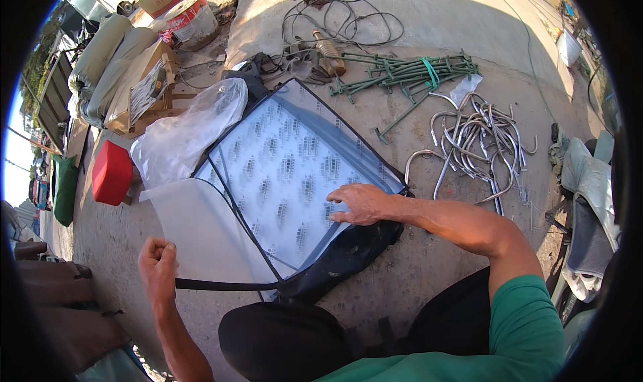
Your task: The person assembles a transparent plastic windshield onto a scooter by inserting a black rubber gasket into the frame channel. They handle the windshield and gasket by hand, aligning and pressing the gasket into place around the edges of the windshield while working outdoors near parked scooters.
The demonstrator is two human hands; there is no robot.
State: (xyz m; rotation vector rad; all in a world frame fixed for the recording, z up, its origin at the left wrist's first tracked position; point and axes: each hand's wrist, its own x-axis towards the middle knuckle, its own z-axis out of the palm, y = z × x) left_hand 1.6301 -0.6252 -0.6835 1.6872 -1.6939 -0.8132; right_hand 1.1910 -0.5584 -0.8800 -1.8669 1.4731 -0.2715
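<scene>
A flat rectangular panel (289, 155), covered in pale film printed with repeated dark marks and edged in black, lies on the ground before me. A frosted translucent sheet (201, 224) with a black edge strip (224, 285) is folded out to its left. My left hand (158, 269) is closed, pinching the corner of that sheet where the strip ends. Over the panel's right part, my right hand (360, 204) has its fingers stretched apart, at or just above the film; contact is unclear. Dark bunched fabric (341, 258) lies along the panel's near edge, below my right forearm.
Crumpled clear plastic (194, 131) and a red block-shaped seat (112, 173) lie left. Green metal rods (402, 74) tied together and a heap of bent silver tubes (479, 141) sit right. Behind are coiled cable (341, 17), a wooden crate (144, 90) and a bucket (191, 21).
</scene>
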